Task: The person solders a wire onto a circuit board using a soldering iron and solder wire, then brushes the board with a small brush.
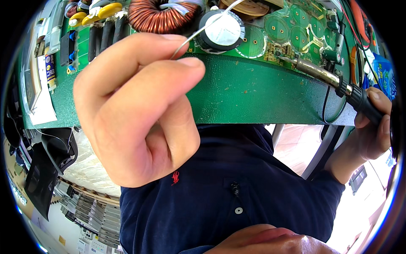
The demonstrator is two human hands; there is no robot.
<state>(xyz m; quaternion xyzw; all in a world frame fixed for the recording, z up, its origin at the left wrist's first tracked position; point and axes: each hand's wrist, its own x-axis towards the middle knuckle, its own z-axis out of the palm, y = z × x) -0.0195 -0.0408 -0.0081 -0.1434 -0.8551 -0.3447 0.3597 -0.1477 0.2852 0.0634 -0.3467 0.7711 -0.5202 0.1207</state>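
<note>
The soldering iron (318,73) has its tip near the front edge of the green circuit board (258,47), contact unclear. The right hand's grip (374,125) wraps its handle; the left hand's grip (133,112) pinches a thin silvery wire (228,10). A green table (262,91) carries the board.

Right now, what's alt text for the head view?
The left hand pinches thin solder wire in front of a green circuit board while the right hand holds a soldering iron, its tip at the board's near edge. A copper-wound toroidal coil sits on the board.
</note>
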